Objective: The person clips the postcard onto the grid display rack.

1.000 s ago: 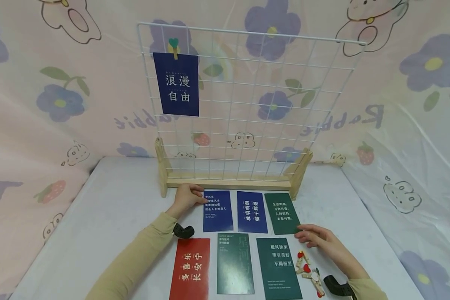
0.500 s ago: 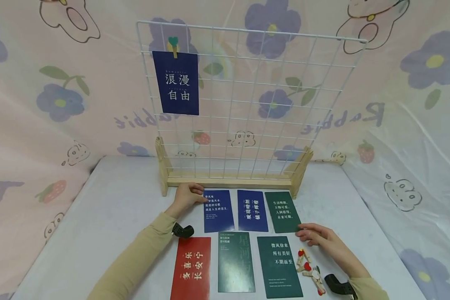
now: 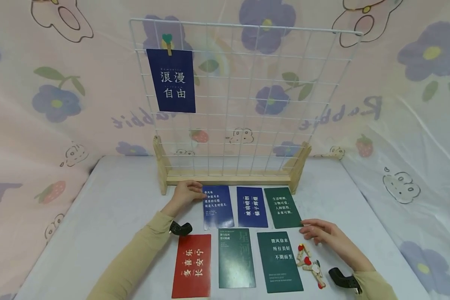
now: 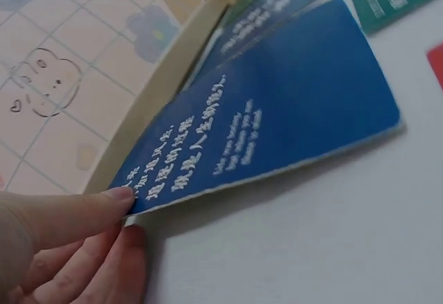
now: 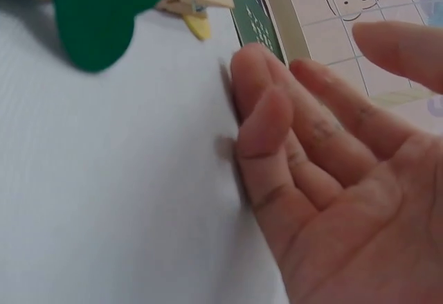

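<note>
My left hand (image 3: 185,196) pinches the upper left edge of a blue card (image 3: 218,210) with white writing, its thumb on top and fingers beneath. In the left wrist view that edge of the blue card (image 4: 277,103) is tilted up off the table. To its right lie a second blue card (image 3: 252,216) and a green card (image 3: 285,216). My right hand (image 3: 328,237) rests with relaxed fingers beside the green card's lower right corner and holds nothing. Several wooden clothespins with small hearts (image 3: 309,264) lie just below that hand.
A white wire grid (image 3: 240,79) in a wooden stand (image 3: 228,180) rises behind the cards. One blue card (image 3: 172,83) hangs on it from a green-heart clothespin (image 3: 167,43). Nearer me lie a red card (image 3: 192,266) and two green cards, one in the middle (image 3: 237,273) and one on the right (image 3: 279,271).
The head view has shifted slightly, so the scene sits higher. A glare now shows on the pinched blue card's lower part. Both hands stay almost where they were.
</note>
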Motion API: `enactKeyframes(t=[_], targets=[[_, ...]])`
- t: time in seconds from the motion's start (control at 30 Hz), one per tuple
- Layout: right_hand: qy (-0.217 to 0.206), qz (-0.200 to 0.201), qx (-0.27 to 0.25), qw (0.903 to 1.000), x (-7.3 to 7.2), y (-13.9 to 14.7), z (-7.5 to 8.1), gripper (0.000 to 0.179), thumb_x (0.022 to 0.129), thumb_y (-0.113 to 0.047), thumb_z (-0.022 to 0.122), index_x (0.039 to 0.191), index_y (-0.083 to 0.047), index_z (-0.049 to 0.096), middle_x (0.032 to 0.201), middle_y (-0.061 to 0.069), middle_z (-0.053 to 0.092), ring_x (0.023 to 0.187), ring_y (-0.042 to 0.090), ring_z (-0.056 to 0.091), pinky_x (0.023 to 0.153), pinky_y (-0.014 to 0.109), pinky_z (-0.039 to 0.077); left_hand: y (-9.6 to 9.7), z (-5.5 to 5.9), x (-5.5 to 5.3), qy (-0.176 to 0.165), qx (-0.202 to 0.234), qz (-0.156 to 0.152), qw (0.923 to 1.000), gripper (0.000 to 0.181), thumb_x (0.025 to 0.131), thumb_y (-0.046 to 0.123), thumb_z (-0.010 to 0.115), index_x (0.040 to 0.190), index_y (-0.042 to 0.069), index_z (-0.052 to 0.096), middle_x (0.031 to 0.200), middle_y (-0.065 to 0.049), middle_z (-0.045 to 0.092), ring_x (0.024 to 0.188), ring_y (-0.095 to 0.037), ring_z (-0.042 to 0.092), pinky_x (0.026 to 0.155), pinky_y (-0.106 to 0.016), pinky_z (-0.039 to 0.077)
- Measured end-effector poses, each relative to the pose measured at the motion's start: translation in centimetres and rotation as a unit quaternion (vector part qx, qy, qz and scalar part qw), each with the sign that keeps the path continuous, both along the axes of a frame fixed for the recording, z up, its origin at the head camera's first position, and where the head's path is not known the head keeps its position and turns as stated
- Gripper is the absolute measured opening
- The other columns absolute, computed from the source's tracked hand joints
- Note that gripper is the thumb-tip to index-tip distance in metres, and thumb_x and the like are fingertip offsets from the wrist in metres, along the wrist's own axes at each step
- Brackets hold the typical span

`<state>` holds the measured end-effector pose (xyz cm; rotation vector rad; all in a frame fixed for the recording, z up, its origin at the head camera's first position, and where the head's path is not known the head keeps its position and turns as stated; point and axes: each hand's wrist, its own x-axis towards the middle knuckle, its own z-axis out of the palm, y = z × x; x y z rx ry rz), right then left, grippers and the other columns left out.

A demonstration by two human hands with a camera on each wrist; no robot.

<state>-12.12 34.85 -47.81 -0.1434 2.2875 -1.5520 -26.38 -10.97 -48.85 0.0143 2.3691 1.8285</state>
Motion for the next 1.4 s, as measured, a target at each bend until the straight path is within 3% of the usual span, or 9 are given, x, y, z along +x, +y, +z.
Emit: enactKeyframes(t=[0.17, 0.27, 0.4, 0.5, 0.7, 1.1, 1.4], targets=[[-0.024, 0.004, 0.024, 0.9994, 0.0, 0.4, 0.2, 0.047, 0.101, -0.027, 0.051, 0.132, 0.007, 0.047, 0.111, 0.019, 0.063, 0.085, 0.026, 0.060, 0.067, 0.028, 0.049, -0.6, 0.3, 0.0, -0.066, 0.098, -0.019, 0.9928, 0.035, 0.083, -0.007, 0.069, 0.115, -0.014, 0.056, 0.092, -0.016, 0.068, 0.080, -0.017, 0.067, 0.075, -0.032, 0.057], [-0.043, 0.000, 0.026, 0.9987, 0.1, 0.5, 0.0, 0.046, 0.098, -0.025, 0.057, 0.129, 0.007, 0.050, 0.102, 0.017, 0.064, 0.079, 0.026, 0.059, 0.064, 0.028, 0.048, -0.8, 0.6, 0.3, -0.094, 0.129, -0.015, 0.9870, 0.035, 0.086, -0.008, 0.066, 0.118, -0.015, 0.054, 0.095, -0.016, 0.066, 0.080, -0.017, 0.067, 0.076, -0.033, 0.057], [-0.045, 0.006, 0.025, 0.9986, 0.2, 0.7, -0.2, 0.041, 0.095, -0.022, 0.062, 0.122, 0.008, 0.054, 0.093, 0.016, 0.064, 0.075, 0.022, 0.060, 0.064, 0.029, 0.051, -1.0, 0.9, 0.6, -0.089, 0.126, -0.019, 0.9878, 0.034, 0.086, -0.006, 0.066, 0.117, -0.014, 0.054, 0.097, -0.017, 0.066, 0.080, -0.017, 0.067, 0.077, -0.034, 0.057], [-0.042, 0.019, 0.022, 0.9987, 0.0, 0.9, -0.3, 0.039, 0.093, -0.020, 0.064, 0.119, 0.008, 0.056, 0.095, 0.015, 0.066, 0.077, 0.019, 0.062, 0.066, 0.029, 0.053, -1.0, 1.0, 0.7, -0.080, 0.119, -0.019, 0.9895, 0.033, 0.086, -0.004, 0.067, 0.116, -0.013, 0.056, 0.096, -0.017, 0.067, 0.079, -0.018, 0.067, 0.077, -0.034, 0.057], [-0.040, 0.040, 0.038, 0.9977, -0.3, 0.7, -0.6, 0.033, 0.091, -0.019, 0.068, 0.112, 0.005, 0.060, 0.092, 0.011, 0.067, 0.077, 0.019, 0.061, 0.066, 0.027, 0.052, -1.1, 0.9, 0.7, -0.090, 0.121, -0.006, 0.9885, 0.032, 0.085, -0.004, 0.068, 0.115, -0.011, 0.058, 0.093, -0.014, 0.068, 0.077, -0.018, 0.067, 0.073, -0.032, 0.058], [-0.037, 0.051, 0.048, 0.9969, -0.2, 0.1, -0.5, 0.030, 0.087, -0.018, 0.071, 0.105, 0.005, 0.061, 0.087, 0.011, 0.062, 0.072, 0.017, 0.057, 0.064, 0.025, 0.051, -0.8, 1.0, 0.6, -0.095, 0.124, -0.011, 0.9876, 0.037, 0.088, -0.002, 0.066, 0.123, -0.009, 0.055, 0.105, -0.019, 0.064, 0.086, -0.019, 0.066, 0.080, -0.033, 0.056], [-0.005, 0.058, 0.042, 0.9975, -0.2, 0.0, -0.9, 0.029, 0.085, -0.015, 0.073, 0.102, 0.005, 0.061, 0.085, 0.012, 0.062, 0.070, 0.016, 0.058, 0.063, 0.024, 0.052, -0.7, 1.5, 0.3, -0.084, 0.118, -0.005, 0.9895, 0.033, 0.088, -0.003, 0.065, 0.120, -0.009, 0.057, 0.104, -0.018, 0.065, 0.085, -0.018, 0.066, 0.083, -0.037, 0.055]])
